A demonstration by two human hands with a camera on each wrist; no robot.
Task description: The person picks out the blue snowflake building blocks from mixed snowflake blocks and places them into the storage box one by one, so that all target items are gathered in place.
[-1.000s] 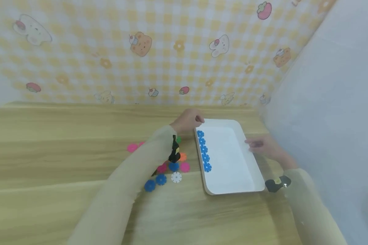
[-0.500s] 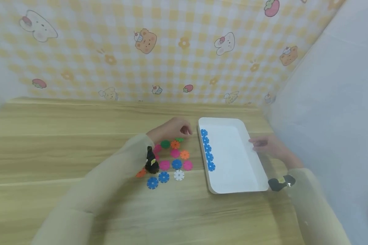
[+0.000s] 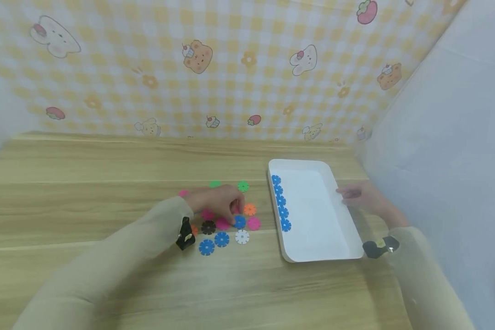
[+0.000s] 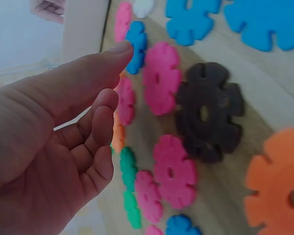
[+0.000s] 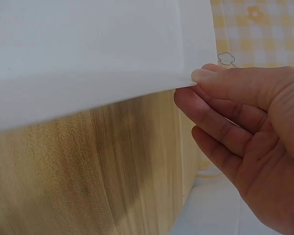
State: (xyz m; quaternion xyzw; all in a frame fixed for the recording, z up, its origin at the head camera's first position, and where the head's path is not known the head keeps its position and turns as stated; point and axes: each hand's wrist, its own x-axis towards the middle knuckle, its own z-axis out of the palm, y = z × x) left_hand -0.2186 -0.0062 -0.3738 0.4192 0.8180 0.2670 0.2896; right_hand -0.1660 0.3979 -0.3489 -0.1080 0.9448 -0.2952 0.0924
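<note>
My left hand [image 3: 220,201] is over the cluster of plastic notched discs on the table, its thumb and fingertips right at a blue notched disc [image 3: 239,222]. In the left wrist view the thumb tip overlaps that blue disc [image 4: 136,49], and the other fingers are loosely bent with nothing in the palm. My right hand [image 3: 360,197] pinches the right rim of a white tray [image 3: 313,211] between thumb and fingers, as the right wrist view shows. Inside the tray, several blue notched discs [image 3: 281,200] form a row along the left wall.
Around my left hand lie pink [image 3: 254,223], orange [image 3: 250,209], green [image 3: 243,186], white [image 3: 242,237] and dark brown [image 3: 208,227] discs. Two more blue discs [image 3: 206,247] lie nearer me. A checked cloth [image 3: 247,82] hangs behind the table, with a white sheet [image 3: 449,151] at the right.
My left hand has moved from the tray's far left corner left and toward me, down to the disc cluster. My right hand keeps its hold on the tray rim.
</note>
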